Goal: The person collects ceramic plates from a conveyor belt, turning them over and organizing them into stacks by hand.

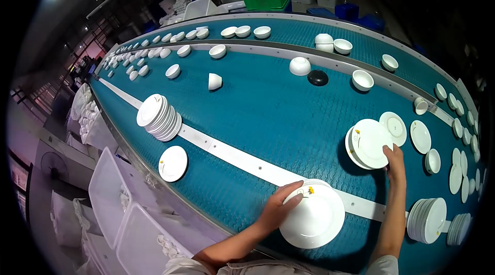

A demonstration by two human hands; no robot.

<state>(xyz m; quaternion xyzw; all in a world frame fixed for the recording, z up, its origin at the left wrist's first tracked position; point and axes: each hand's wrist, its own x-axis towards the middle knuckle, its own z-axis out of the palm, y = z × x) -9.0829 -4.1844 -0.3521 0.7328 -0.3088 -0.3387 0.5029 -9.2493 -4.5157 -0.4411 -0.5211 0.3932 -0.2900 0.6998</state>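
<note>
My left hand (276, 208) grips the left rim of a white plate (313, 221) with a yellow flower mark, thumb and fingers at its edge. More rims show behind that plate, over the white divider strip. Over to the right, my right hand (395, 162) holds a few white plates (372, 143) by their lower right edge, with the thumb on top. They overlap and are slightly fanned out. Just behind them lies a smaller white plate (393, 128); I cannot tell whether it touches them.
Stacks of plates stand on the divider strip at left (160, 117) and right (427, 221). A single plate (173, 163) lies near the front edge. White bowls (362, 80) and a black bowl (317, 78) dot the teal conveyor belt (247, 104). White bins (111, 192) stand below left.
</note>
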